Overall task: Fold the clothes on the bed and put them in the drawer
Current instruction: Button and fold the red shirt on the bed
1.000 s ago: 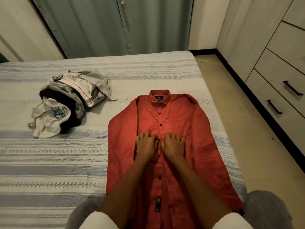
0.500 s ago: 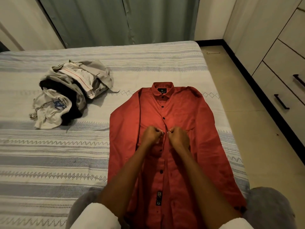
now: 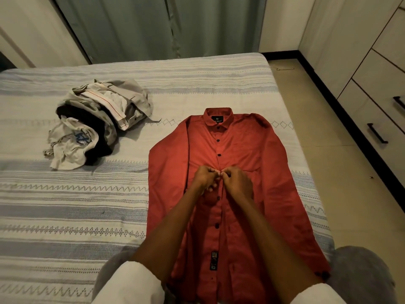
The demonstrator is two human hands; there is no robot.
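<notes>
The long-sleeved red button-up shirt (image 3: 238,194) lay flat on the striped grey bed (image 3: 87,216), long axis running away from the person, collar farthest; at mid-placket the left hand (image 3: 205,177) and right hand (image 3: 237,182) pinched its front edges together, equally near

Red shirt (image 3: 236,154) flat, seemingly buttoned

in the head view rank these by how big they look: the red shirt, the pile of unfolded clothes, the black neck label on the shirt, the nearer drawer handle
1. red shirt, by far the largest
2. pile of unfolded clothes
3. nearer drawer handle
4. black neck label

The last two look close in size, and the handle lies at a different distance from the camera, so that order is unsure.
</notes>
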